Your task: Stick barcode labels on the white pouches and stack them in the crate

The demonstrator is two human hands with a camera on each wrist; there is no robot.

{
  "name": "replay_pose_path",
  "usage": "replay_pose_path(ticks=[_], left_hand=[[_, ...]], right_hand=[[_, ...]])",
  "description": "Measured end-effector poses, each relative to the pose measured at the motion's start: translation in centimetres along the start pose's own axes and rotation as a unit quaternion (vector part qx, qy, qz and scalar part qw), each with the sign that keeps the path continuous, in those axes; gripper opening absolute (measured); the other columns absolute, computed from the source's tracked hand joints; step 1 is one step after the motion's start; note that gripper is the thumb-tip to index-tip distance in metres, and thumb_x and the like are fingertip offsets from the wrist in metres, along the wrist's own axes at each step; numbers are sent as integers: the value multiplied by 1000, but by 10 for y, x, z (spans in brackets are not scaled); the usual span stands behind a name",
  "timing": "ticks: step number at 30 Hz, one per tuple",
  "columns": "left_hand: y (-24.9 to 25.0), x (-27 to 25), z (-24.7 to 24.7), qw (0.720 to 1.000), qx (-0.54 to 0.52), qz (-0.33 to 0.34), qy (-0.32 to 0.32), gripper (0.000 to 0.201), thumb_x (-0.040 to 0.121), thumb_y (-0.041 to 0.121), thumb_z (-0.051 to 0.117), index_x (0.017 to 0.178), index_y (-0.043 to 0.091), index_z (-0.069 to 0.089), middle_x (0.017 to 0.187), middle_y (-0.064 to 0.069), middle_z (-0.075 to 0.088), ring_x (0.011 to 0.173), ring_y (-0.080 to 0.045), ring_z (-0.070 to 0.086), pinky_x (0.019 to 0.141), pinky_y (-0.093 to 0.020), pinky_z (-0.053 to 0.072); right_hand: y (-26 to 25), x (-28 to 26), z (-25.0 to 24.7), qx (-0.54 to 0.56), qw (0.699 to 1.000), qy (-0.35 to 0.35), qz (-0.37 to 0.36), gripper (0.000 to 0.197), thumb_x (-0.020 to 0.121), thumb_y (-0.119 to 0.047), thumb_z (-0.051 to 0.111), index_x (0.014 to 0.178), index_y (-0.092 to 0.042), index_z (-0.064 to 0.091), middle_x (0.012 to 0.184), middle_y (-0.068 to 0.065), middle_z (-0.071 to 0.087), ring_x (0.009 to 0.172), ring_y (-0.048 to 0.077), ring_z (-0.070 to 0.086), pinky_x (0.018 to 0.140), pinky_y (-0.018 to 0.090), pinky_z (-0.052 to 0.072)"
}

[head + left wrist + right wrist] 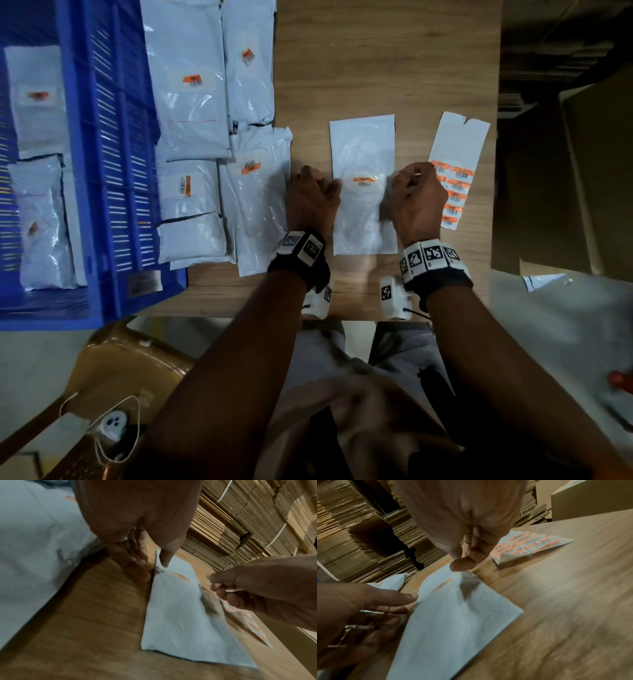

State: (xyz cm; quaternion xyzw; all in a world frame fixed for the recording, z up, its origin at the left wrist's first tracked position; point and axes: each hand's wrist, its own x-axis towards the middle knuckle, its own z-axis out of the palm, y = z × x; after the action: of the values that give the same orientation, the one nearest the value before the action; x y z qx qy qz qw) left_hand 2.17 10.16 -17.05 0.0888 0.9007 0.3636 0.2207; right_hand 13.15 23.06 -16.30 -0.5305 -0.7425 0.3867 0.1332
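A flat white pouch (363, 219) (180, 615) (453, 628) lies on the wooden table (376, 68) in front of me, with an orange barcode label (364, 181) (181, 576) (442, 585) stuck near its middle. My left hand (327, 188) (154, 566) (402, 604) has straight fingers, and its index finger touches the pouch's left edge. My right hand (402, 180) (217, 585) (463, 563) pinches the pouch's right edge, which is slightly lifted. The label sheet (457, 154) (247, 618) (532, 542) lies just right of that hand. The blue crate (102, 171) stands at far left with pouches inside.
Several labelled pouches (191, 102) lie overlapping between the crate and my left hand. Stacked flat cardboard (240, 520) (359, 534) rises behind the table, and a cardboard box (582, 178) stands to the right. A brown plastic chair (113, 359) is below the crate.
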Motion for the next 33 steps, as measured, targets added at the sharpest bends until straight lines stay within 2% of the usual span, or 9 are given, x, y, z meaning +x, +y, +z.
replay_pose_path(ticks=[3,7,10,14,17,21,25,30,33], left_hand=[[-6,-9,0,999,23,-31,-31,35,83,38,77,103,10,67,106,-7,70,104,-21,63,92,-30,50],[-8,-9,3,995,69,-23,-71,27,81,41,76,95,18,72,106,-5,68,102,-22,65,92,-38,54],[-2,-6,-1,993,81,-14,-85,24,84,36,77,96,15,73,108,-8,66,100,-25,66,91,-40,54],[6,-4,-6,987,113,-15,-111,20,87,35,74,96,17,72,110,-6,69,101,-25,66,87,-39,55],[18,-7,-14,987,108,-38,-110,10,88,32,69,92,23,69,105,1,71,99,-21,65,80,-29,50],[32,-20,-22,995,39,-23,-93,14,85,25,66,98,24,63,93,4,72,91,-20,68,79,-30,55],[54,-35,-42,996,-47,7,-75,22,88,28,67,110,24,68,95,8,74,92,-14,70,87,-34,57],[79,-59,-73,992,-120,43,-28,20,89,42,73,89,22,73,84,11,72,80,-4,67,77,-27,56],[94,-74,-95,988,-149,48,-5,20,89,41,73,86,22,71,85,11,71,80,-5,67,80,-33,58]], right_hand=[[4,-6,0,-41,999,-29,7,27,95,-36,66,103,-11,63,84,2,67,83,21,66,80,35,54],[-5,-4,4,-81,996,-38,27,46,86,-54,73,98,-11,64,86,3,68,81,20,62,72,29,46],[-16,3,5,-110,990,-54,64,46,84,-55,73,94,-11,66,93,6,71,86,25,66,74,33,51],[-23,2,2,-132,986,-85,57,38,91,-47,65,96,-9,67,98,9,70,91,31,66,74,31,46],[-28,-5,-4,-122,985,-92,80,30,94,-40,60,97,-11,65,93,4,65,88,30,64,76,33,50],[-35,-15,-35,-44,993,-84,73,26,96,-38,62,92,-12,61,81,-5,60,80,19,57,70,27,38],[-44,-23,-74,98,990,-86,49,27,89,-36,76,100,-16,61,80,-8,67,74,9,63,73,28,51],[-71,-34,-120,231,966,-112,27,32,90,-20,78,114,-17,57,81,7,73,70,10,69,60,33,56],[-90,-40,-138,275,954,-116,6,35,90,-16,78,119,-12,61,86,7,76,71,7,70,59,30,55]])
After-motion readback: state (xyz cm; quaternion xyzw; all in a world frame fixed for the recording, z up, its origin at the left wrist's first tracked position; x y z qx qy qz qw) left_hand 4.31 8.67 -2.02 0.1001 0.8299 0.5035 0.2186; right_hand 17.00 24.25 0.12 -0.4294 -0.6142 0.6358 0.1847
